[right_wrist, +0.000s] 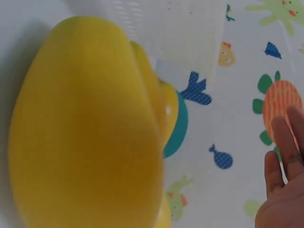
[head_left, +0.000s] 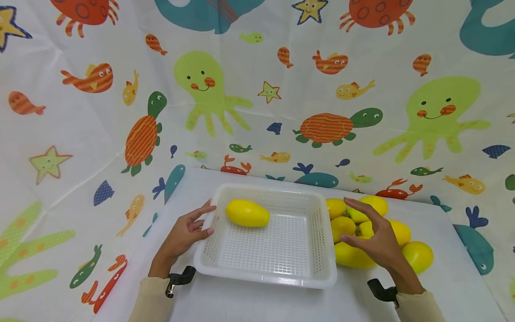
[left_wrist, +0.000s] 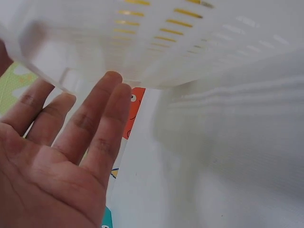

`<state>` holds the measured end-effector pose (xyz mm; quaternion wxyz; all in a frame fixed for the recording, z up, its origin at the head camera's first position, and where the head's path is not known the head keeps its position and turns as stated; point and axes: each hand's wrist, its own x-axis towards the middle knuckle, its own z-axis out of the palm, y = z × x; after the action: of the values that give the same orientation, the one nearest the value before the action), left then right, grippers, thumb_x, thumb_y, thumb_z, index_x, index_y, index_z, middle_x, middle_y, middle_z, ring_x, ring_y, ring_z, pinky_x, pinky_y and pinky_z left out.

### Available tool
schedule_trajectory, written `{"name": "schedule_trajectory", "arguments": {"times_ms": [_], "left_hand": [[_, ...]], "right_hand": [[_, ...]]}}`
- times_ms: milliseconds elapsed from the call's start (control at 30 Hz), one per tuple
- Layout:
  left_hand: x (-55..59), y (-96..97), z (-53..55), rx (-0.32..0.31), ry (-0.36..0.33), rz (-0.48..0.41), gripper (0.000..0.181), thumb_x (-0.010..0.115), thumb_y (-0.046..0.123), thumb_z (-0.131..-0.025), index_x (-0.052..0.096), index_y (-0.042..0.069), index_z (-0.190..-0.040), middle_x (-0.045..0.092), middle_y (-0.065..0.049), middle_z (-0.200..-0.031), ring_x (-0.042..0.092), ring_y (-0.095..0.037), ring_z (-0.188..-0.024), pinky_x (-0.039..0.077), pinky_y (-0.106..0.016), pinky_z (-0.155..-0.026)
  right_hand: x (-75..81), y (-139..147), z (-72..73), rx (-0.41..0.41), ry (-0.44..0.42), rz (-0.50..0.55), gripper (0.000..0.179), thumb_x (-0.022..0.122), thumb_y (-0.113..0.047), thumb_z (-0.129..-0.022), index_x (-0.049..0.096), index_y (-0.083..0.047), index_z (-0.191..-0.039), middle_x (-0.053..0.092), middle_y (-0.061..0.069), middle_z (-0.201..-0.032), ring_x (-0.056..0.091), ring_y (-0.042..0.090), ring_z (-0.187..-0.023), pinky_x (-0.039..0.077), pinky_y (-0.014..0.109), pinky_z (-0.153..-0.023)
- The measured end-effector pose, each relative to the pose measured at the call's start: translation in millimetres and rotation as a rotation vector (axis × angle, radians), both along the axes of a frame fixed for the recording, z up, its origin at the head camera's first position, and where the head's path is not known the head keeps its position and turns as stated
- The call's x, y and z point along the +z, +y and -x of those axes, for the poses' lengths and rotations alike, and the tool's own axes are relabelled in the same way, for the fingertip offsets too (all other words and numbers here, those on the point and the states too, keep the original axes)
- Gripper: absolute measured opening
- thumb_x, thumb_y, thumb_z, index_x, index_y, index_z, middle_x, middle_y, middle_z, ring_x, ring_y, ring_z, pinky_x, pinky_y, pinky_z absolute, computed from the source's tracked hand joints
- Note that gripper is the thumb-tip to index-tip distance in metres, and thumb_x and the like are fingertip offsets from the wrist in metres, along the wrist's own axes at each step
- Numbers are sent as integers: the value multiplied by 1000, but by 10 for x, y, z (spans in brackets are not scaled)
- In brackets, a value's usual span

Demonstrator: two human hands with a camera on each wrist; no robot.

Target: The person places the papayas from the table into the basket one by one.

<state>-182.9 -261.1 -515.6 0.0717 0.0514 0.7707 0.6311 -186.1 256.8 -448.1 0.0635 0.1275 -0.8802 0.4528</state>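
A white plastic basket [head_left: 265, 278] with slotted walls stands on the table. One smooth, oblong yellow fruit [head_left: 247, 213], mango-like in shape, lies inside it toward the left. My left hand [head_left: 182, 236] is at the basket's left rim, fingertips right at its edge; in the left wrist view its fingers [left_wrist: 88, 118] extend beside the basket wall. Over a pile of similar yellow fruits [head_left: 354, 256] to the right of the basket hovers my right hand [head_left: 380, 243], thumb and fingers spread apart with nothing between them. A large yellow fruit [right_wrist: 85, 128] fills the left of the right wrist view.
The fruit pile sits close against the basket's right wall, with one fruit [head_left: 417, 257] at its right end. A white cloth [head_left: 241, 147] printed with sea animals hangs behind and to the left. Both wrists wear black mounts [head_left: 382, 291].
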Motion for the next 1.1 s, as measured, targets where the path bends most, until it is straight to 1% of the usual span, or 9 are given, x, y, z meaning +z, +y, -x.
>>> {"name": "schedule_trajectory", "arguments": {"times_ms": [267, 433, 533, 667, 767, 900, 1000, 1033, 1100], "left_hand": [[10, 5, -5, 3, -12, -5, 69, 80, 17, -95, 52, 22, -158, 22, 14, -177, 66, -30, -136, 62, -33, -98], [18, 7, -5, -2, -10, -4, 69, 80, 17, -96, 52, 23, -158, 22, 14, -177, 65, -32, -137, 62, -34, -98], [23, 11, -7, 0, -14, -7, 69, 80, 17, -95, 52, 24, -158, 22, 14, -177, 65, -33, -137, 62, -35, -98], [23, 19, -2, -3, -19, -13, 69, 80, 17, -96, 52, 23, -158, 22, 14, -177, 64, -33, -138, 62, -35, -98], [22, 21, 2, -3, -22, -14, 69, 80, 18, -96, 52, 23, -158, 22, 14, -177, 63, -34, -138, 62, -35, -98], [20, 23, -2, 2, -22, -8, 70, 81, 19, -95, 52, 23, -158, 22, 13, -177, 64, -33, -137, 63, -36, -97], [19, 22, -5, 7, -19, -5, 70, 82, 21, -94, 52, 23, -158, 22, 12, -178, 65, -30, -136, 63, -36, -97], [18, 22, -5, 11, -18, -3, 70, 82, 21, -94, 53, 23, -158, 22, 12, -178, 66, -29, -136, 63, -35, -97], [19, 20, -6, 13, -17, -1, 70, 82, 20, -94, 53, 23, -158, 22, 12, -177, 66, -26, -136, 62, -35, -97]], "right_hand": [[-165, 181, -46, -54, -109, 12, 86, 92, -26, -83, 50, -28, -158, 46, 13, -166, 28, 50, -157, 12, 93, -113], [-323, 285, -85, -81, -184, -7, 84, 93, -28, -82, 52, -21, -156, 47, 17, -163, 28, 51, -153, 10, 92, -114], [-430, 343, -106, -97, -204, -17, 84, 93, -31, -82, 53, -21, -155, 48, 18, -162, 29, 51, -152, 10, 92, -114], [-552, 409, -134, -102, -190, 2, 81, 92, -29, -85, 53, -17, -155, 47, 20, -161, 29, 50, -151, 12, 90, -116], [-622, 449, -151, -106, -185, -6, 79, 91, -30, -85, 54, -16, -153, 49, 19, -159, 33, 47, -148, 19, 87, -117], [-687, 486, -164, -100, -209, -41, 79, 92, -33, -84, 56, -15, -151, 52, 16, -156, 39, 40, -143, 30, 82, -116], [-717, 511, -174, -80, -224, -56, 77, 93, -34, -83, 59, -17, -149, 55, 14, -154, 41, 35, -141, 32, 80, -116], [-725, 519, -179, -73, -228, -62, 76, 93, -35, -82, 60, -18, -149, 56, 13, -154, 42, 31, -139, 32, 80, -115], [-744, 541, -190, -54, -235, -71, 74, 93, -35, -82, 62, -21, -147, 58, 12, -153, 44, 19, -137, 32, 80, -115]]}}
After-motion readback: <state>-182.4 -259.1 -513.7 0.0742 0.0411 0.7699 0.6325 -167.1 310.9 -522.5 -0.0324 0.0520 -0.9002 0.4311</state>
